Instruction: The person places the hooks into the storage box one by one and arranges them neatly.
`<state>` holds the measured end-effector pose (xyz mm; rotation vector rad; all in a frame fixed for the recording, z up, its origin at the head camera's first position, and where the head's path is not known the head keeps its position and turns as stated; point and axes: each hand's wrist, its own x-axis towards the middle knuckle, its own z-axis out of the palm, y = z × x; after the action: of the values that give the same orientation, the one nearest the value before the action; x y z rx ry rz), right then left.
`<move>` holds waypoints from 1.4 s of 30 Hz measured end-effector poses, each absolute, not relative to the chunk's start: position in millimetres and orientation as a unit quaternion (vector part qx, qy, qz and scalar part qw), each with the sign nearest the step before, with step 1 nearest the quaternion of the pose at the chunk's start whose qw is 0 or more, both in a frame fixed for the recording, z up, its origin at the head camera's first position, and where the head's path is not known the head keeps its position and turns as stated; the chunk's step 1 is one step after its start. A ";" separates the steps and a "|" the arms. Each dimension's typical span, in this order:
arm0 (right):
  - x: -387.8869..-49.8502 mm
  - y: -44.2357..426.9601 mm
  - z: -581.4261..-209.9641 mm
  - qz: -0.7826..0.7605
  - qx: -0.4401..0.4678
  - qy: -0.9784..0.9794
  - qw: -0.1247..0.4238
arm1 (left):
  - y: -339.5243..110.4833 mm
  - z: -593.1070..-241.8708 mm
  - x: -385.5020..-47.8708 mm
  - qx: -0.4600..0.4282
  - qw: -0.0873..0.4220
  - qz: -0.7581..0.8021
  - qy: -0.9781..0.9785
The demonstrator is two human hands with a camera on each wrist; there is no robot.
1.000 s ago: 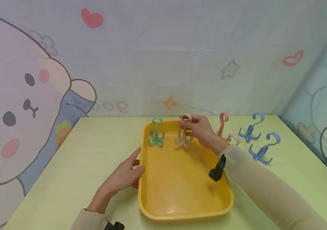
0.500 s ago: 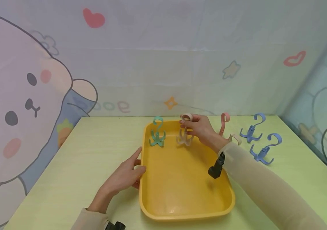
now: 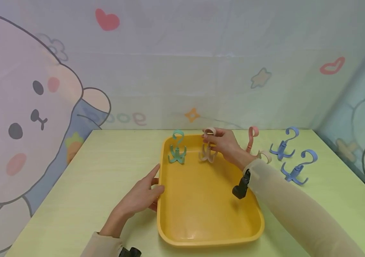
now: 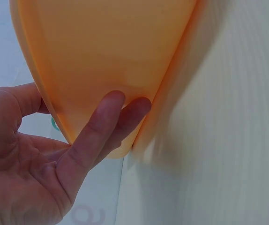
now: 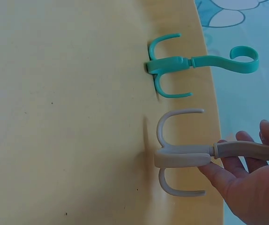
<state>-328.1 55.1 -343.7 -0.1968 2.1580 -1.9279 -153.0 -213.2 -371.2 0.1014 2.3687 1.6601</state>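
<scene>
My right hand (image 3: pixel 228 144) pinches the stem of a beige multi-prong hanging hook (image 5: pixel 183 157) at the far end of a yellow tray (image 3: pixel 208 207). The hook is upright, its prongs low inside the tray; I cannot tell if its base touches the floor. Left of it, a green hook (image 3: pixel 177 155) of the same kind stands upright in the tray. My left hand (image 3: pixel 140 196) holds the tray's left side, thumb at the rim and fingers (image 4: pixel 90 136) against the outer wall.
Right of the tray stand two blue hooks (image 3: pixel 281 150), a pink hook (image 3: pixel 252 137) and another beige hook (image 3: pixel 264 155), the last two partly hidden by the right arm. A printed cloth (image 3: pixel 169 71) hangs behind the pale green table (image 3: pixel 73 200).
The whole head view has drifted slightly, so things appear a little farther right. Both hands keep their holds, and no hook has visibly moved in relation to the tray.
</scene>
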 end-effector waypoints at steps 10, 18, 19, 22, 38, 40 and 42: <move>-333.3 55.8 -348.3 -0.665 -0.065 0.735 0.116 | -210.1 -368.5 -154.5 0.032 0.120 0.568 0.813; -337.1 59.3 -351.2 -0.669 -0.068 0.733 0.105 | -210.0 -367.5 -156.2 0.039 0.120 0.570 0.812; -337.6 59.7 -351.5 -0.669 -0.070 0.732 0.105 | -209.9 -367.2 -156.1 0.040 0.121 0.570 0.812; -338.8 60.5 -352.2 -0.671 -0.072 0.731 0.105 | -209.6 -366.7 -156.1 0.040 0.121 0.571 0.811; -346.3 55.6 -358.6 -0.673 -0.079 0.728 0.104 | -211.5 -366.8 -155.1 0.034 0.122 0.578 0.806; -346.5 54.7 -360.6 -0.673 -0.079 0.728 0.105 | -211.9 -368.1 -154.3 0.032 0.121 0.580 0.805; -346.1 53.7 -362.2 -0.670 -0.081 0.730 0.105 | -212.2 -369.2 -153.4 0.031 0.121 0.580 0.805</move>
<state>-346.1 53.7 -362.2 -0.2392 2.1522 -1.9754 -153.4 -212.2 -369.2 0.0916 2.3523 1.6935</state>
